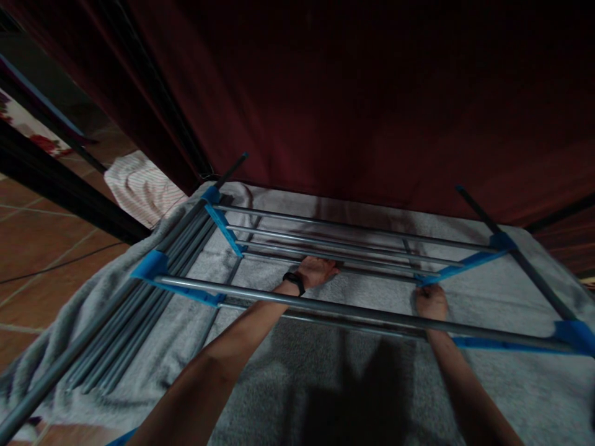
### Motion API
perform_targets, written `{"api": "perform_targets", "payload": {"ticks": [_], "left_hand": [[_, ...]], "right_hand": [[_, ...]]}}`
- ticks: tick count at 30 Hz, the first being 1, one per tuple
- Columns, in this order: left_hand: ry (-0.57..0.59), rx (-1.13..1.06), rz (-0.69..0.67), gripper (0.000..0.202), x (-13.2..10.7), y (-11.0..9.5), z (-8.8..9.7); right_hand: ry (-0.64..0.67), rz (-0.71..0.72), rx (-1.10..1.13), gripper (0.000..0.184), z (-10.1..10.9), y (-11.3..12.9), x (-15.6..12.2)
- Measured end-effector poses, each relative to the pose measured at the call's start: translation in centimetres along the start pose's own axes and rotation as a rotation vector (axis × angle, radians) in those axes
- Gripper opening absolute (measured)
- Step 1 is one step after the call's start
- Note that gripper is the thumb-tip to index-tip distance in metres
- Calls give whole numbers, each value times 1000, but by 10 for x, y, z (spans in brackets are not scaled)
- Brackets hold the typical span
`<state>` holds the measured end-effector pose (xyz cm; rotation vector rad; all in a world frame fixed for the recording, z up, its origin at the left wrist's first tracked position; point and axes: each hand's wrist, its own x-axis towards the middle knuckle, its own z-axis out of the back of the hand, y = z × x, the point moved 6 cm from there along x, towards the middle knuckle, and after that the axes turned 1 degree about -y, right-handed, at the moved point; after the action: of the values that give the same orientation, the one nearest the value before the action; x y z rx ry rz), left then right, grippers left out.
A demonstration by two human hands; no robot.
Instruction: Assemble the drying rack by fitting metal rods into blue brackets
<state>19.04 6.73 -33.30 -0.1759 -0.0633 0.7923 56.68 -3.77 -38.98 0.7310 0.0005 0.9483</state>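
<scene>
We're resting our right hand [431, 302] by the right bracket [447, 272], left hand [317, 271] by rods [372, 264], grips unclear; leaning could be bending them.

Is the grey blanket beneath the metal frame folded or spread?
Spread out: the blanket lies wide beneath the frame, rumpled at left.

We have a rack [362, 312] resting on a grey blanket [511, 396], long side across us, with grey metal bars [348, 227] set between blue brackets [151, 265]. Several bars run close together at the far side; two cross nearer us. On our right, a pole [539, 281] with a blue tip slants through the brackets.
</scene>
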Motion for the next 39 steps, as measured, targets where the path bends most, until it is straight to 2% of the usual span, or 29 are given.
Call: {"api": "perform_targets", "payload": {"ticks": [9, 19, 31, 35, 39], "left_hand": [[37, -25, 32, 47, 1, 0, 5], [88, -14, 61, 49, 5, 5, 2], [53, -70, 59, 46, 7, 6, 0], [46, -67, 72, 50, 2, 4, 4], [47, -77, 53, 48, -3, 2, 9]], "right_hand": [[-8, -11, 23, 16, 4, 9, -1], [-65, -20, -2, 6, 5, 18, -4], [-66, 5, -8, 6, 4, 16, -2], [-58, 2, 6, 5, 4, 14, -2], [-39, 6, 33, 12, 6, 12, -1]]}}
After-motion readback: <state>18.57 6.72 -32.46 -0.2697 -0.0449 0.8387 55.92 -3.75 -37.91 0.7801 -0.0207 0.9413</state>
